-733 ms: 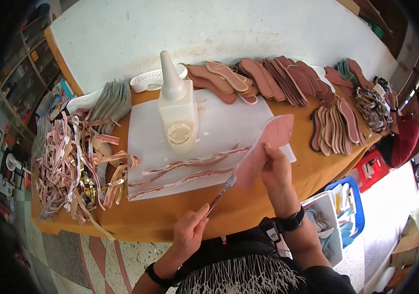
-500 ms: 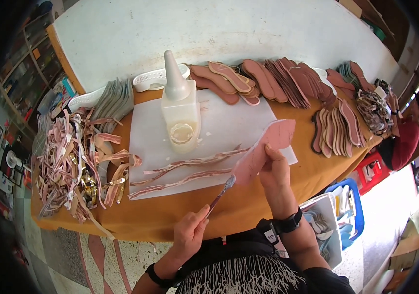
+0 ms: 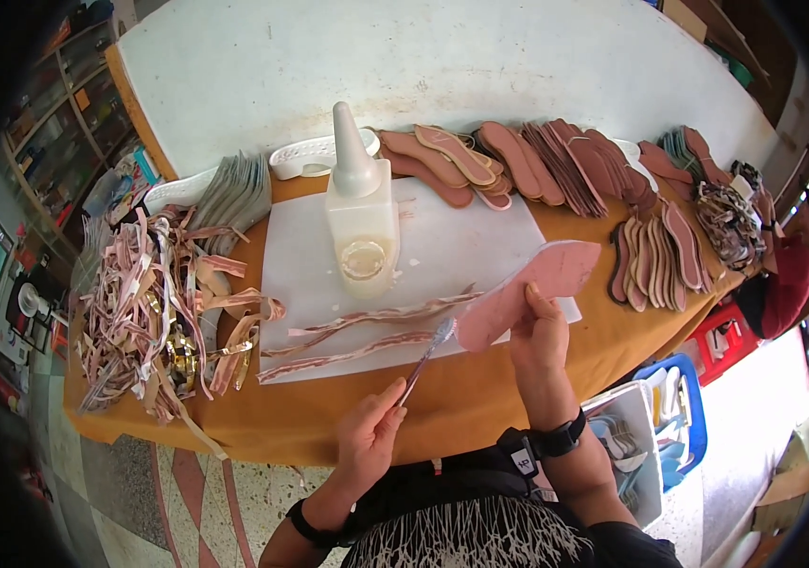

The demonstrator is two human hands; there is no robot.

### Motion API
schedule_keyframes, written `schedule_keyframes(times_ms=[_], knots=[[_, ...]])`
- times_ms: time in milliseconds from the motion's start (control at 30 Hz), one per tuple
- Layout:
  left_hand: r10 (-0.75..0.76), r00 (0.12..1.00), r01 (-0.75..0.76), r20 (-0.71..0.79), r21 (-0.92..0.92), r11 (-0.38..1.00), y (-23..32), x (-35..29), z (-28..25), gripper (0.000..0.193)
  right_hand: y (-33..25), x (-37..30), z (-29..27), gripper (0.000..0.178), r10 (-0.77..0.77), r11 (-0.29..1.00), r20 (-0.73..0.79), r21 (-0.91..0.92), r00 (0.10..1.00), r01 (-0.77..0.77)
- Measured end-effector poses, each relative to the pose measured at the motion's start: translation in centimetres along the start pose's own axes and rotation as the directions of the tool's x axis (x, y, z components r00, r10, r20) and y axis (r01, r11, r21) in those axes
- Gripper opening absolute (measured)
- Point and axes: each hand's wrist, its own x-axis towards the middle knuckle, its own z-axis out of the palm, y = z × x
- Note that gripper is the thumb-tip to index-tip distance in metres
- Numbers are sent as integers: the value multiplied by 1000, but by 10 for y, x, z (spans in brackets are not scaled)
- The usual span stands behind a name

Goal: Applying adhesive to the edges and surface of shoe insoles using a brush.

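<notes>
"Where's the pink sole (image 3: 502,305)?"
"Right of the cream bottle (image 3: 363,213), nearer the wearer. The right hand's (image 3: 543,336) fingers pinch its edge, probably to leave its face clear."
"And the left hand (image 3: 369,443)?"
"Fingers around a brush (image 3: 420,371), seemingly gripped low to free its tip."

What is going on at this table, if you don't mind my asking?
A person's left hand holds a slim brush, its tip right by the near end of a pink sole-shaped piece held in the right hand. A pale bottle stands on a white sheet, with narrow strips nearby. Stacked soles lie behind.
</notes>
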Motion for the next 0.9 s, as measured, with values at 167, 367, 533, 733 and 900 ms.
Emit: schedule_keyframes(times_ms=[167, 367, 533, 733, 900], knots=[[79, 992, -95, 101, 162, 982, 3, 0, 6, 34, -6, 0, -2, 8, -3, 1000, -44, 10, 999, 4], [123, 982, -150, 145, 191, 970, 5, -3, 10, 33, -2, -3, 1, 7, -9, 1000, -98, 28, 995, 12], [-97, 995, 98, 12, -103, 990, 12, 9, 8, 45, -3, -11, 10, 8, 54, 994, -209, 106, 976, -32], [-351, 931, 229, -96, -594, 771, 28, 58, 40, 63, 12, -43, 32, 10, 163, 980, -24, 121, 986, -159], [-374, 916, 195, -143, -657, 729, 33, 81, 47, 48, 11, -56, 27, 13, 267, 953, 142, 111, 953, -283]])
